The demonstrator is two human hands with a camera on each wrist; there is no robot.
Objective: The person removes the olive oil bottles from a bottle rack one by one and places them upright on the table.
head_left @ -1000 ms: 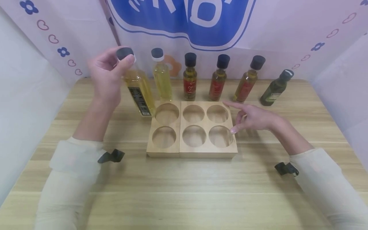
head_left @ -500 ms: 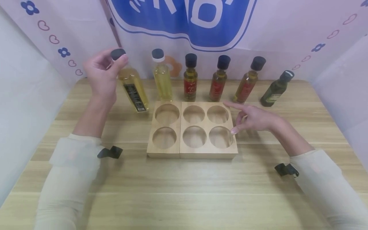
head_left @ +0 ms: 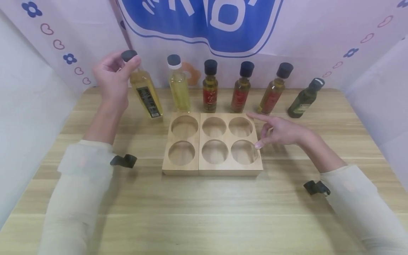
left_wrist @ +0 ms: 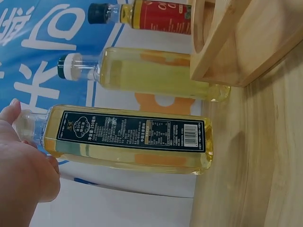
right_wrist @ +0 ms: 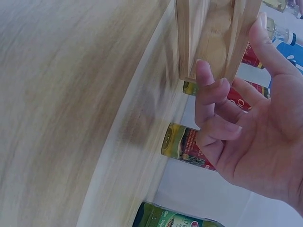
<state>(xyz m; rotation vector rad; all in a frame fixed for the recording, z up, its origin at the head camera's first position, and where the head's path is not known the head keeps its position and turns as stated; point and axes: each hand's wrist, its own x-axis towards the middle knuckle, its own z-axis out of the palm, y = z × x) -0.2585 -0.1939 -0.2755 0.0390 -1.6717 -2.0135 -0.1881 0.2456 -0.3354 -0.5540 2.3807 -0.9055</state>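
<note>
My left hand (head_left: 113,79) grips the neck, just below the dark cap, of a tall square bottle of yellow oil (head_left: 146,94). Its black printed label (left_wrist: 132,132) faces the left wrist camera, and its base is right at the tabletop, left of a wooden rack (head_left: 199,141). The rack has two joined parts with several round holes, and no bottles are in them. At its right end my right hand (head_left: 282,131) rests, index finger stretched to the back corner and thumb at the rim of the near right hole. Its other fingers are loosely bent.
Behind the rack stand a pale oil bottle (head_left: 180,90), several red-labelled bottles (head_left: 239,95) and a dark green bottle (head_left: 304,101). A printed cloth (head_left: 312,35) hangs at the back edge of the wooden table (head_left: 204,212).
My left hand has carried the yellow oil bottle left and back, away from the rack's left side, into line with the other bottles. The right hand stays in place.
</note>
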